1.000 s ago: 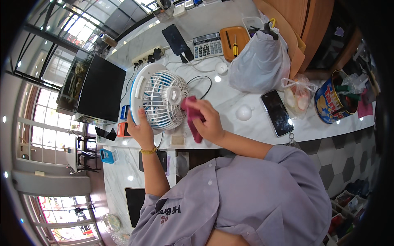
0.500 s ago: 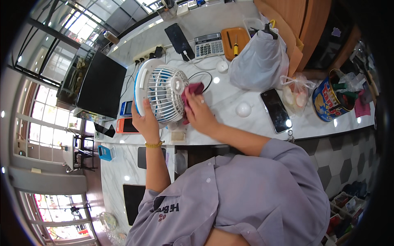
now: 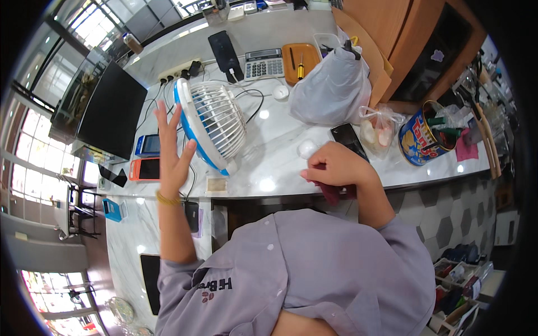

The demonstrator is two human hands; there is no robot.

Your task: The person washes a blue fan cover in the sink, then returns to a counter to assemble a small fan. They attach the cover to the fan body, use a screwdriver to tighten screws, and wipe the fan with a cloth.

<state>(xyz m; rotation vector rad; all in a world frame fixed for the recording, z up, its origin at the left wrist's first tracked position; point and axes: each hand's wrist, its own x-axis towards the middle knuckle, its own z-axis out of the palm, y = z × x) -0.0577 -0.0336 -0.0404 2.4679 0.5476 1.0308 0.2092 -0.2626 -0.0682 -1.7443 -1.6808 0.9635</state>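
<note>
A small table fan [image 3: 221, 126] with a white wire cage and a blue-and-white rim stands on the marble counter [image 3: 263, 157], its cage turned to the right. Beside the rim, my left hand [image 3: 175, 147] is raised with fingers spread and holds nothing. My right hand [image 3: 342, 163] is closed round a maroon cloth [image 3: 335, 193], which hangs below it over the counter's front edge. A round white piece [image 3: 307, 148] lies close to this hand. Partly behind the wrist is a black phone [image 3: 348, 139].
Behind stand a calculator [image 3: 264, 65], an orange tray [image 3: 292, 70] with a screwdriver, and a dark phone [image 3: 225, 55]. A stuffed white plastic bag [image 3: 332, 89] and a blue tin [image 3: 421, 140] are at right. A black monitor [image 3: 112, 112] and card terminals [image 3: 147, 169] sit at left.
My left hand has let go of the fan's rim and opened. My right hand has carried the maroon cloth away from the cage, to the right and nearer me. The view has shifted slightly.
</note>
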